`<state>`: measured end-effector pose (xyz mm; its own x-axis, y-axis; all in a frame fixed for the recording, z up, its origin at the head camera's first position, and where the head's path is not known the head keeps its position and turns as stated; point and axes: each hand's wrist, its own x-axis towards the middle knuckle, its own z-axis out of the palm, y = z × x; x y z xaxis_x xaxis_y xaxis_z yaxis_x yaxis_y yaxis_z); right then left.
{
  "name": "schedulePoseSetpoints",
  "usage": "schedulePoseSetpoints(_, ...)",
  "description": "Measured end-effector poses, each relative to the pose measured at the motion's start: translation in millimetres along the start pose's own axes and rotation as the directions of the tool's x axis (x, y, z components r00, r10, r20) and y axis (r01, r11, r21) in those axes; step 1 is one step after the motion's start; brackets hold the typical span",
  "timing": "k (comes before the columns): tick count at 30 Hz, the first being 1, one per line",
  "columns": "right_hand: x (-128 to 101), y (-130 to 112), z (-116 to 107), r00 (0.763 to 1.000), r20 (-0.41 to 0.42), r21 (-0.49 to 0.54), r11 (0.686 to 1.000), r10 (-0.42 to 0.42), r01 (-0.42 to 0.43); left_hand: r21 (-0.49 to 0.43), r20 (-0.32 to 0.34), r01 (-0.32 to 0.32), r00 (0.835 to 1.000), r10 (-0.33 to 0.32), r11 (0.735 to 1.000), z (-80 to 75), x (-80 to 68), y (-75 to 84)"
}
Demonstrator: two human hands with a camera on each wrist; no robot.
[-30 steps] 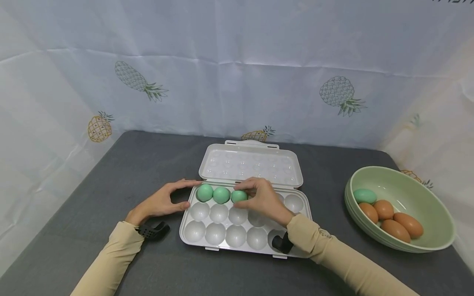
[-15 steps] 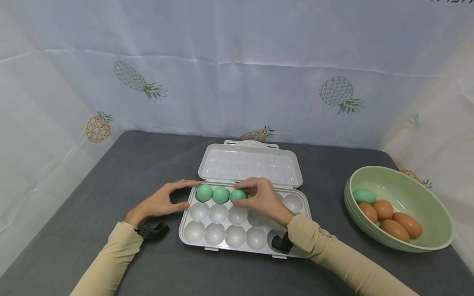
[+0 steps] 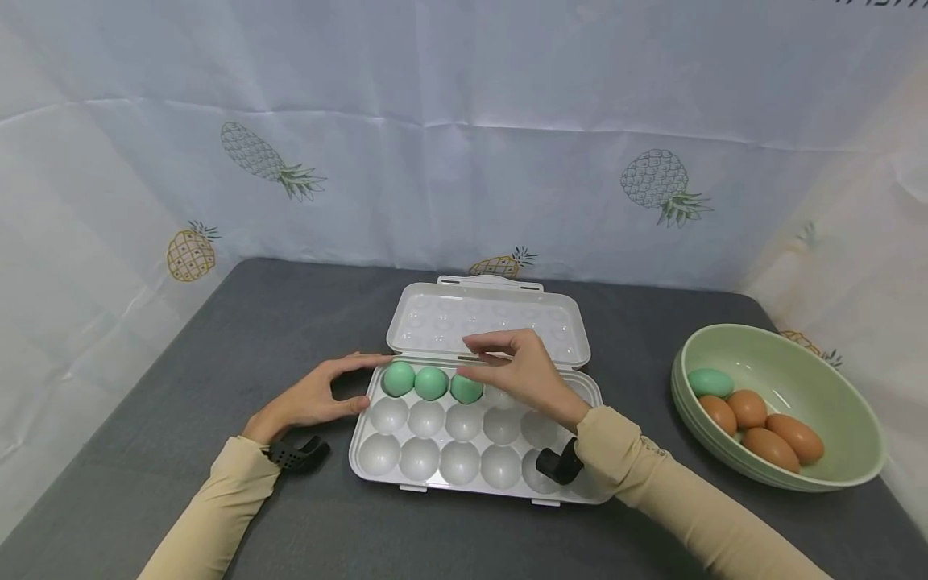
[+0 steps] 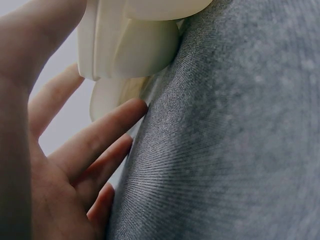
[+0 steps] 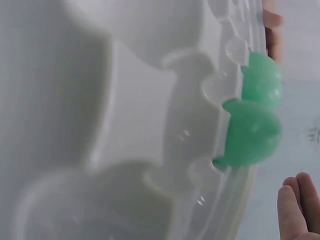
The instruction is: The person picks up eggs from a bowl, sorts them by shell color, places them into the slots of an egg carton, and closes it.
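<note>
Three pale green eggs (image 3: 431, 383) now sit in the white plastic egg tray (image 3: 464, 463)'s far row; my right hand (image 3: 525, 374) has lifted off, empty and relaxed, while my left hand (image 3: 315, 396) steadies the tray's edge, fingers straight.

— Light's even and soft from above; the egg carton (image 3: 474, 435) casts only faint shadows, with mild gloss on its cups.

— Wrist views are blurred (too close), and the head view bows at its edges.
</note>
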<state>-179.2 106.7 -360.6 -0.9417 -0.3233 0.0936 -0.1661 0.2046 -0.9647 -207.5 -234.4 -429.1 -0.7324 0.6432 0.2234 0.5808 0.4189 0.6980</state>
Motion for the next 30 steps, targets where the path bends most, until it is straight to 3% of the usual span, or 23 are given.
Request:
schedulePoseSetpoints(13,-3,-2,-35,0.997,-0.082,-0.032,0.999,0.012,-0.014,0.022,0.002,0.006,1.000,-0.006,1.000,0.6,-0.3,0.4)
schedulePoseSetpoints(22,-16,3,-75,0.981,-0.181,-0.127,0.991,-0.072,0.049,0.017,-0.001,-0.003,1.000,0.003,1.000,0.5,0.1,-1.6)
schedulePoseSetpoints(30,-36,12,-104,0.968,-0.248,-0.190,0.982,-0.040,-0.008,0.024,0.003,-0.004,1.000,0.004,1.000,1.7,0.2,-2.9)
